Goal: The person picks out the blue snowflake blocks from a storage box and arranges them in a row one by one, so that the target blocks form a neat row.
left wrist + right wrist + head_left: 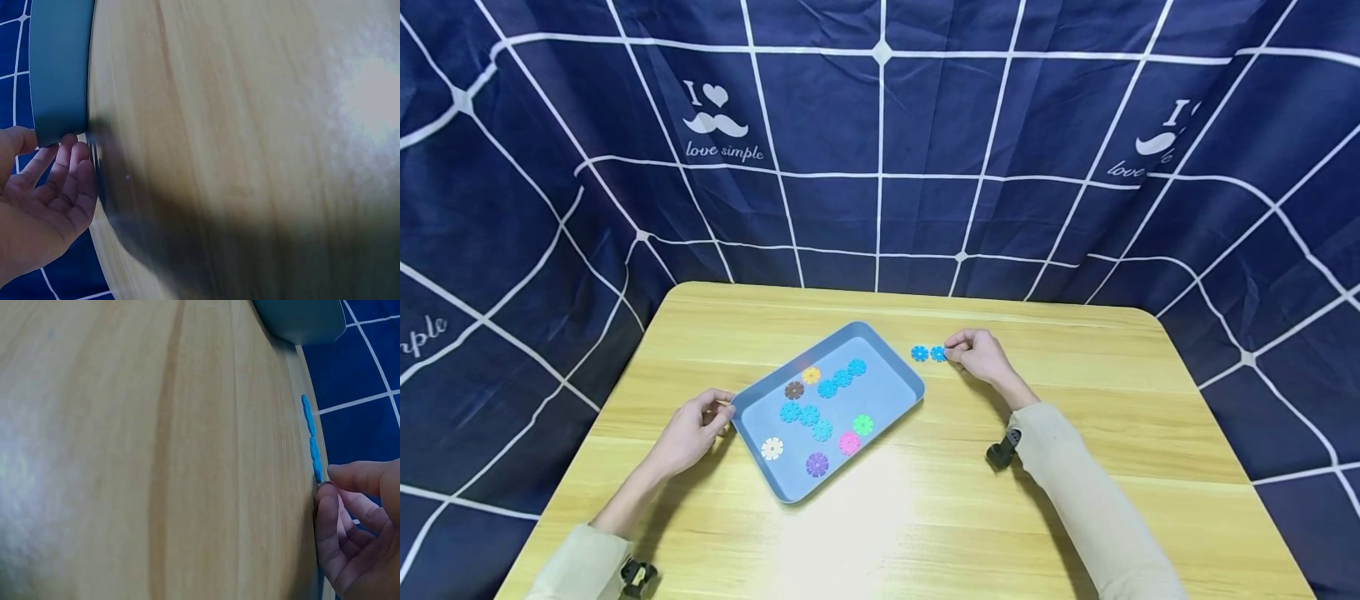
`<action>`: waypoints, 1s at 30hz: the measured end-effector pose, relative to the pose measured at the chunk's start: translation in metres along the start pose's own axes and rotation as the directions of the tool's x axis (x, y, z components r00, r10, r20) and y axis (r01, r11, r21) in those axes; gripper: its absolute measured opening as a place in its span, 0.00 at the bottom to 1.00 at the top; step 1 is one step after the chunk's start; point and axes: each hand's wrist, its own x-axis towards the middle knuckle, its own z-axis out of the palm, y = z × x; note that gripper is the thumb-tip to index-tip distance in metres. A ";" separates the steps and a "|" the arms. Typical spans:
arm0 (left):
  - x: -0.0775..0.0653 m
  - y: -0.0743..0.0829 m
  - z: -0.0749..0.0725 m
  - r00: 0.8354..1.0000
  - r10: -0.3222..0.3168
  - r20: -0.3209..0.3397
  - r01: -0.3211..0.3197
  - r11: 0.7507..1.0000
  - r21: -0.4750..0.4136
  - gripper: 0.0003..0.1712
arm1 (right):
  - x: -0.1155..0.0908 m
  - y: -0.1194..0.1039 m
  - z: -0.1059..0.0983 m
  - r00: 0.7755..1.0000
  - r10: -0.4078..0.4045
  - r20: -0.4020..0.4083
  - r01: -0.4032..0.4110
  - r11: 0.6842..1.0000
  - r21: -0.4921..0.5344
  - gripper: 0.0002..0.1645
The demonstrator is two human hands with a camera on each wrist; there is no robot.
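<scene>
Two blue discs (pixel 920 353) lie toward the tabletop's (pixel 1112 375) far edge, their right end pinched by the right hand (pixel 983 357). The left hand (pixel 691 430) grips the tray's (pixel 883 379) left corner; a careless tug there might slide the coloured discs (pixel 808 415) inside.

Tray (pixel 883 385), one. Blue discs inside (pixel 842 378), six; blue discs at right (pixel 920 353), two visible. One each: orange disc (pixel 811 376), brown disc (pixel 794 390), cream disc (pixel 772 448), purple disc (pixel 817 465), pink disc (pixel 849 443), green disc (pixel 862 426). Hands (pixel 688 432), two.
</scene>
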 end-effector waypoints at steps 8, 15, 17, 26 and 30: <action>0.002 -0.001 0.000 1.000 0.004 0.004 -0.004 1.000 0.012 0.15 | -0.003 -0.002 -0.003 1.000 0.006 0.004 -0.006 1.000 0.009 0.13; 0.001 -0.001 -0.001 1.000 0.006 -0.005 -0.005 1.000 0.028 0.15 | -0.008 -0.010 -0.001 0.999 -0.041 -0.005 0.041 0.999 0.001 0.15; 0.001 -0.001 -0.001 1.000 0.008 -0.005 -0.008 1.000 0.022 0.14 | -0.009 -0.014 0.000 0.999 -0.054 -0.006 0.054 0.999 0.002 0.17; 0.001 -0.001 0.000 1.000 0.003 0.002 -0.003 1.000 0.000 0.13 | -0.016 -0.038 0.011 0.991 -0.135 0.014 0.135 0.991 0.002 0.19; 0.001 -0.001 -0.001 1.000 0.001 0.005 -0.001 1.000 -0.009 0.14 | -0.018 -0.049 0.017 0.986 -0.163 0.018 0.163 0.987 -0.003 0.20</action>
